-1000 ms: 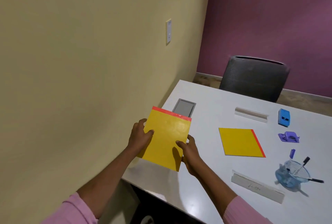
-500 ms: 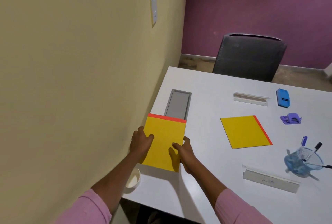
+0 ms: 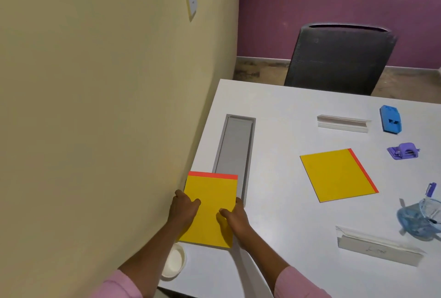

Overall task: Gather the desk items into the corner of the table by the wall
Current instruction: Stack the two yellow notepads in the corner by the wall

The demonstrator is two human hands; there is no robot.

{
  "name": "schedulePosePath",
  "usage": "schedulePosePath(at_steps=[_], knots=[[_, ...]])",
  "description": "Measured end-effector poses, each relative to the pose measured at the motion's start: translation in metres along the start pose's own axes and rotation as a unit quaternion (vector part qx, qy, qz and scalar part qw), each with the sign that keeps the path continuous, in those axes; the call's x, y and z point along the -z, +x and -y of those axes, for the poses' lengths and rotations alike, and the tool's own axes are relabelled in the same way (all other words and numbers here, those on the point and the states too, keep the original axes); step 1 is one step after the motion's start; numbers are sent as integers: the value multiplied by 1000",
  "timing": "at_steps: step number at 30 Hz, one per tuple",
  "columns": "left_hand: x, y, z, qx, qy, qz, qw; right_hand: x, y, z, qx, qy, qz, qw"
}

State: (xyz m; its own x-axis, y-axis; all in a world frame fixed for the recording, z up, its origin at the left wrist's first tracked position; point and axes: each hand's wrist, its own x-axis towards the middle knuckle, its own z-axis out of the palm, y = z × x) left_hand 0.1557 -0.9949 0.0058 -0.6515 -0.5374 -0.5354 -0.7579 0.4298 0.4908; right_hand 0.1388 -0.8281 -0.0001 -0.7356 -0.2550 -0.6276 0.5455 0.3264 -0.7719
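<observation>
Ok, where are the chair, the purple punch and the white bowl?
chair (image 3: 334, 59), head view, middle of backrest.
purple punch (image 3: 403, 154), head view, its top.
white bowl (image 3: 175, 262), head view, inner bottom.
</observation>
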Motion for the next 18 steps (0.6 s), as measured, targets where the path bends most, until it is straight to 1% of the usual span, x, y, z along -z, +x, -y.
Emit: schedulePosePath(at_steps=[8, 10, 14, 18], knots=[[-8, 21, 7, 13, 30, -6, 999, -10, 10, -2, -18, -41, 7, 999], [-9, 22, 7, 16, 49, -3, 999, -15, 13, -2, -26, -72, -1, 997], [-14, 23, 5, 25, 66, -2, 998, -20, 17, -3, -78, -142, -43, 986], [-18, 25, 8, 36, 79, -1, 996, -23, 17, -5, -97, -196, -41, 975]])
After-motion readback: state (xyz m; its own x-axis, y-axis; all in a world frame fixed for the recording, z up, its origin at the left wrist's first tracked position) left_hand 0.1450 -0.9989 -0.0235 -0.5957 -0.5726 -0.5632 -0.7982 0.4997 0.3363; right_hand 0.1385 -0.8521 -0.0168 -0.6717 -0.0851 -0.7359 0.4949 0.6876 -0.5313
